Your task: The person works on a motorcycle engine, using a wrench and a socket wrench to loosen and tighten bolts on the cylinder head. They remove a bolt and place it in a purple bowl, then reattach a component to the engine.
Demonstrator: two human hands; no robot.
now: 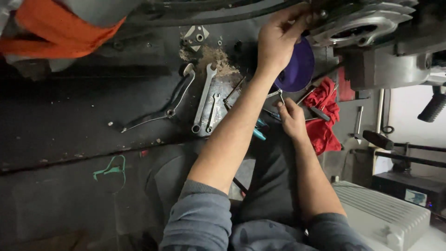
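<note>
Head camera is looking down at a dark, greasy floor. At far left an orange cloth (46,32) is showing at the top edge, and a green loop of gasket (111,169) is lying alone lower down. Toward the middle, a long combination wrench (203,97) and a shorter wrench (213,112) are lying side by side near a patch of sawdust (218,59). The left hand (278,39) is reaching up to the finned engine cylinder (360,23), fingers pinching something small at its edge; I cannot tell what. The right hand (291,118) is resting low, fingertips closing on a thin metal tool (275,95) just beside the purple bowl (297,67) and red rag (325,116). Steadying the cylinder while gripping the tool firmly seems the careful way.
</note>
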